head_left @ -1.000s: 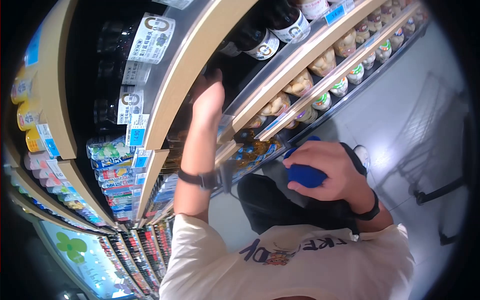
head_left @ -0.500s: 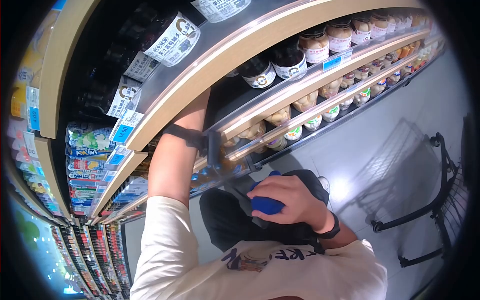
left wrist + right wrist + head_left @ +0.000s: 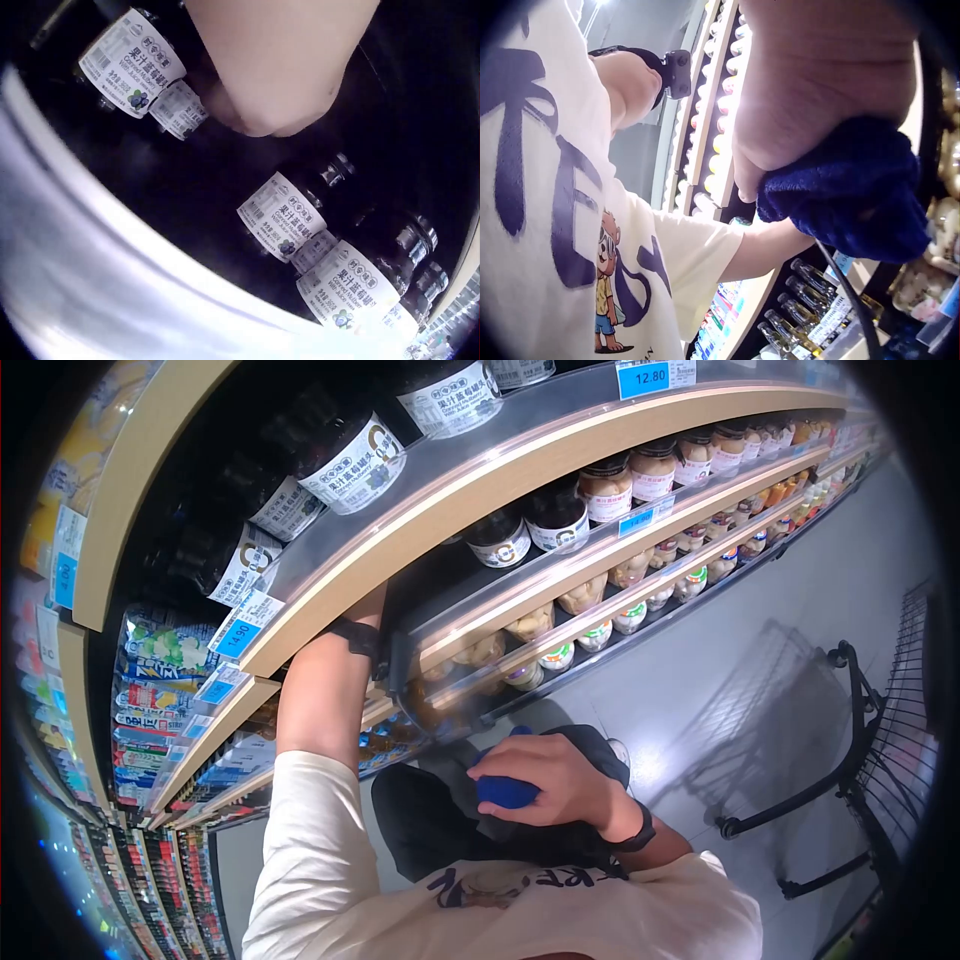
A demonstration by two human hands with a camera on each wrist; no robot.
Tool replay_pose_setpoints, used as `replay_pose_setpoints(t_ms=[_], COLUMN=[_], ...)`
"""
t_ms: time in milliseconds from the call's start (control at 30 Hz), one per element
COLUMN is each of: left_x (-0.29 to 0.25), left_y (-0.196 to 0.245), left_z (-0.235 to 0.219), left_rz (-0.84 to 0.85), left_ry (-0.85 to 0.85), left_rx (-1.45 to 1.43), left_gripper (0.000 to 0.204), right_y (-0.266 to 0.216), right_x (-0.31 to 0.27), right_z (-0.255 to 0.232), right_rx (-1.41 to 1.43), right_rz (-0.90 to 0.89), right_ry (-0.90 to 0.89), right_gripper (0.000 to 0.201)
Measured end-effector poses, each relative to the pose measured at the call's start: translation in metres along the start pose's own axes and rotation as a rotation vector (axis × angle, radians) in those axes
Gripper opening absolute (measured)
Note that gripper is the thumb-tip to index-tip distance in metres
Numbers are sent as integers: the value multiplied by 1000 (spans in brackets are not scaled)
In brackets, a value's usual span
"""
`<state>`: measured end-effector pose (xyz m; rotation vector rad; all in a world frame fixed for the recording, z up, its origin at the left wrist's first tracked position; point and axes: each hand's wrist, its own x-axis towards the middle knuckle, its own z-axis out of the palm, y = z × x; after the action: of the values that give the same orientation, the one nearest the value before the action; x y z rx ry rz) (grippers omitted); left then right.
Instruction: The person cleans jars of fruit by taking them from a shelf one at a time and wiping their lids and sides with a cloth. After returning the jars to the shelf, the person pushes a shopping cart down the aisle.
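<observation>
In the left wrist view my left hand reaches into a dark shelf space between dark jars with white labels. One labelled jar stands on one side of it, another jar on the other. Its fingers are lost in the dark, so I cannot tell whether they hold anything. From the head, the upper shelf edge hides this hand; only the forearm shows. My right hand grips a bunched dark-blue cloth in front of my lap. Up close, the cloth looks plush and bulges out below the palm.
Jars of pale fruit line the same shelf further along. Bagged pale goods sit on the lower shelf. Blue price tags run along the shelf fronts. A wire shopping cart stands on the floor at the right.
My left hand, visible between the shelves a second ago, has gone in behind the upper shelf edge. The head view has shifted along the shelves. My right hand keeps hold of the blue cloth.
</observation>
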<state>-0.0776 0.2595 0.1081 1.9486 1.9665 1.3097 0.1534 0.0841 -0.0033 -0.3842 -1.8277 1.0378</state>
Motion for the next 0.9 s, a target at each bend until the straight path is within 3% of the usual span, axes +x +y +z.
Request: replay_pose_setpoints(t_ms=[900], left_x=[10], left_y=[12], left_z=[-5], left_rz=[104], left_ry=[-174], left_rx=[402], left_gripper=[40], right_y=[-31], right_x=[-1], right_z=[39], right_rx=[-3], right_rz=[-88], right_ry=[-120], right_gripper=[37])
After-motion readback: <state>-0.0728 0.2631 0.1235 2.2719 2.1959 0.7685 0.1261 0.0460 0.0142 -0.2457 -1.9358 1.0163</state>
